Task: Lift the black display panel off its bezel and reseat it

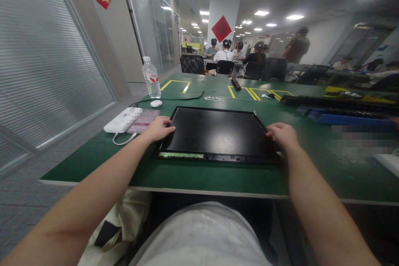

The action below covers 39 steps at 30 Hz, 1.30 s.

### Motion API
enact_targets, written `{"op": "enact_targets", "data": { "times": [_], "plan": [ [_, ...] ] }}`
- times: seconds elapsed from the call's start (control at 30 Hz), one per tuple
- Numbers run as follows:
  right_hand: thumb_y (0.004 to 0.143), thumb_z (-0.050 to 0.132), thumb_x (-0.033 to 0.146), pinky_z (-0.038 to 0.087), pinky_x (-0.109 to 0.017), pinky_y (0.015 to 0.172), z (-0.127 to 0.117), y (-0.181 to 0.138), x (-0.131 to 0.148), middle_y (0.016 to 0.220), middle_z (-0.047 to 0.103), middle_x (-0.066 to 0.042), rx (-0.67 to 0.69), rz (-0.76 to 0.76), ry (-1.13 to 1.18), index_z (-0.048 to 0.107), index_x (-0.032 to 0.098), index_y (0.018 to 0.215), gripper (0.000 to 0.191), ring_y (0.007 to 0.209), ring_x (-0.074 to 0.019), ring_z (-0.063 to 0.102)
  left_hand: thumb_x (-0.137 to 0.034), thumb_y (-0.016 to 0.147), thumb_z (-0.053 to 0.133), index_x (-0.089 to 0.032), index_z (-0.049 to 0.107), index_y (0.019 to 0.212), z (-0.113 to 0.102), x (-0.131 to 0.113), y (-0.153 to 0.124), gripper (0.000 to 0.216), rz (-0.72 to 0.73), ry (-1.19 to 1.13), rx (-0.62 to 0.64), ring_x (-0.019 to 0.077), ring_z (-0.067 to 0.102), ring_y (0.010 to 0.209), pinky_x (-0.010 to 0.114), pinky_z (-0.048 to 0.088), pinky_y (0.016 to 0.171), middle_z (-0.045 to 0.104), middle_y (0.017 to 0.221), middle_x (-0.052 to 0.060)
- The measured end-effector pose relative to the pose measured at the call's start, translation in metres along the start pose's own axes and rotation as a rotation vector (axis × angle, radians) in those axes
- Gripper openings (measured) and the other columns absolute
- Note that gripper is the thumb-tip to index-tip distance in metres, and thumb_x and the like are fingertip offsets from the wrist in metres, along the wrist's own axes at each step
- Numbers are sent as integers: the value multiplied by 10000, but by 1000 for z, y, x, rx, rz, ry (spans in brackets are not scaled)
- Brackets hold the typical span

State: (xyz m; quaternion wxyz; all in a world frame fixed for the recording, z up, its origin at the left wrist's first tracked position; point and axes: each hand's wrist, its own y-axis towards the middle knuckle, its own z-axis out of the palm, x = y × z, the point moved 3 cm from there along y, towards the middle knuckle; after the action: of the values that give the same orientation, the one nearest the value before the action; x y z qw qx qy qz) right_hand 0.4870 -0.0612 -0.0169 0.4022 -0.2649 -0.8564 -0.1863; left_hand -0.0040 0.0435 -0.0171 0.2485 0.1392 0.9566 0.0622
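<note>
A flat black display panel (pixel 215 133) lies on the green table (pixel 193 174) in front of me, a thin green circuit strip along its near edge. My left hand (pixel 157 129) rests on the panel's left edge, fingers curled over the frame. My right hand (pixel 282 135) holds the right edge, fingers bent around it. Both forearms reach in from below.
Left of the panel lie a phone (pixel 143 120), a white power bank (pixel 121 119) with cable, a white mouse (pixel 156 103) and a water bottle (pixel 151 78). Black and blue trays (pixel 339 110) sit at right. Several people sit at tables beyond. Yellow tape marks the table.
</note>
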Motion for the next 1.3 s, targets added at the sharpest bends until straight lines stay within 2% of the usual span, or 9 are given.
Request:
{"op": "enact_targets", "data": {
  "times": [0.27,0.7,0.9,1.0,1.1,1.17,1.3],
  "plan": [
    [740,619,300,436,-265,514,0,-1,3,662,727,-52,10,9,-6,718,191,818,167,451,-128,530,-435,754,618,-116,765,1043,3,3,0,455,0,3,-5,313,564,1283,351,440,1078,632,1362,176],
    [713,621,315,439,-266,498,1,4,-3,691,740,-64,7,-15,-8,722,187,827,199,444,-129,528,-438,737,647,-170,785,965,4,4,1,378,45,23,-27,327,577,1242,392,431,1095,677,1273,137],
    [729,608,325,467,-285,534,0,3,-3,718,749,-60,-3,-14,-60,728,198,831,203,467,-142,550,-468,757,625,-164,718,1190,3,1,-2,537,102,-30,-17,310,596,1183,425,465,1061,633,1273,137],
    [734,599,323,495,-307,580,1,1,-1,729,750,-56,-13,-12,-97,736,208,845,211,510,-164,587,-538,740,652,-182,692,1231,-2,-4,-6,608,188,0,-12,333,545,1255,467,409,1113,584,1324,137],
    [715,599,291,524,-326,683,2,1,2,752,753,-52,-55,-65,-105,741,213,852,212,634,-194,652,-605,726,676,-183,669,1274,-7,-11,-12,691,311,23,67,352,501,1311,485,361,1144,543,1390,153],
    [699,612,277,531,-333,777,5,0,3,815,764,-52,-60,-142,-62,742,215,863,218,753,-209,686,-623,726,692,-202,649,1310,-10,-16,-17,722,391,9,174,341,492,1333,458,365,1142,526,1436,148],
    [718,620,248,496,-334,959,15,-2,7,999,773,-35,97,-281,30,747,228,932,250,970,-206,700,-600,728,723,-255,652,1315,-17,-22,-25,684,475,-21,326,311,521,1328,402,381,1132,548,1456,107]
  ]
}}
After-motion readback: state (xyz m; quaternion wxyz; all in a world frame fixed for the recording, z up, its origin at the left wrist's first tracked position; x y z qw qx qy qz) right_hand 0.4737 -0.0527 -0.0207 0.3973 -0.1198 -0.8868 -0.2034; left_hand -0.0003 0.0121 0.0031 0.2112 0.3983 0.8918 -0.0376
